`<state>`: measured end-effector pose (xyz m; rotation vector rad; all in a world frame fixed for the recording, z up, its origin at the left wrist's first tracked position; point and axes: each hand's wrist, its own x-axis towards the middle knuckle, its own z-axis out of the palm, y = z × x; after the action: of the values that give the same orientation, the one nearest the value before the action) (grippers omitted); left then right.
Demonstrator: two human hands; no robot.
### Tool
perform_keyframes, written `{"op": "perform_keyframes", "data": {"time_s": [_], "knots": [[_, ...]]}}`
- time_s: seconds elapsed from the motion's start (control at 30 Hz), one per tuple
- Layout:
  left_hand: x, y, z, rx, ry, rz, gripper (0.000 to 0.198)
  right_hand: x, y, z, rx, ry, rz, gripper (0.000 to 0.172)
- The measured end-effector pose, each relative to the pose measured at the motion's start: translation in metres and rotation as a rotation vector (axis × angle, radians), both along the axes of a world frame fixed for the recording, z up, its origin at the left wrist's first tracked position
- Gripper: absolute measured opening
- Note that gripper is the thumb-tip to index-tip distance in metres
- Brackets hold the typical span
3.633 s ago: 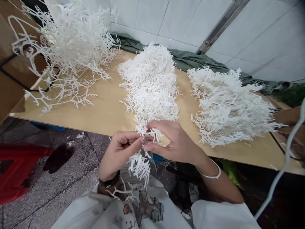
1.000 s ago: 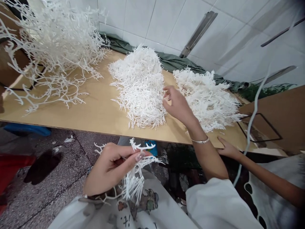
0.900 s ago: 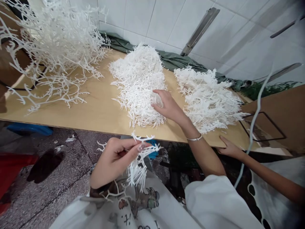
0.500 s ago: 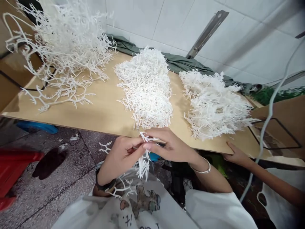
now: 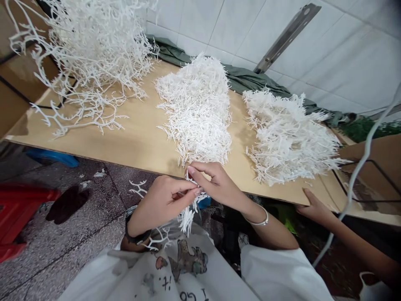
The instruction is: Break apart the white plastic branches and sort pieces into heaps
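My left hand (image 5: 159, 202) is closed on a bundle of white plastic sprigs (image 5: 188, 213) that hangs down over my lap. My right hand (image 5: 214, 184) pinches a small white sprig against the top of that bundle, thumb and fingers pressed together. Both hands meet just below the front edge of the wooden table (image 5: 138, 146). Right behind them lies the middle pile of fine white sprigs (image 5: 197, 110). A pile of thicker sprigs (image 5: 288, 136) lies to its right.
A heap of large white branch frames (image 5: 90, 54) fills the table's left end. Another person's hand (image 5: 313, 205) rests on the table edge at right. A red stool (image 5: 19, 217) stands on the floor at left. Cardboard boxes (image 5: 376, 154) flank the table.
My right hand reached out to the middle pile, took a sprig, and came back to my left hand's bundle, where it now presses the sprig in.
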<state>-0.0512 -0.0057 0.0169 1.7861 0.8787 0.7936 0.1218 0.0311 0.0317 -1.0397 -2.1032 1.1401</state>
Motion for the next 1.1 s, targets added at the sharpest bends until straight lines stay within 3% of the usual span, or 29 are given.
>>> {"op": "perform_keyframes", "data": {"time_s": [0.17,0.27,0.43,0.73,0.83,0.9,1.0,1.1], "knots": [[-0.001,0.001,-0.002,-0.007,-0.039,-0.001,0.038,0.008,0.004,0.005,-0.253,0.136,0.172,0.028],[-0.002,0.003,-0.005,0.003,-0.064,0.033,0.042,0.009,0.002,0.008,-0.221,0.126,0.181,0.023],[-0.002,0.002,-0.006,0.004,-0.084,0.023,0.035,0.006,0.001,0.008,-0.166,0.162,0.061,0.016],[0.005,0.007,-0.007,-0.08,-0.254,0.108,0.034,-0.003,0.002,-0.003,0.021,0.365,-0.342,0.023],[0.005,0.002,-0.002,-0.097,-0.257,-0.021,0.031,0.016,0.026,0.009,0.22,0.48,-0.611,0.031],[0.003,-0.003,-0.001,-0.081,-0.269,-0.011,0.028,0.037,0.047,0.017,0.419,0.5,-0.785,0.03],[0.001,-0.004,-0.006,-0.072,-0.351,0.212,0.025,0.063,0.072,0.015,0.613,0.203,-0.767,0.023],[0.003,0.0,-0.015,-0.091,-0.438,0.39,0.022,0.068,0.083,-0.003,0.63,-0.298,-0.486,0.026]]}}
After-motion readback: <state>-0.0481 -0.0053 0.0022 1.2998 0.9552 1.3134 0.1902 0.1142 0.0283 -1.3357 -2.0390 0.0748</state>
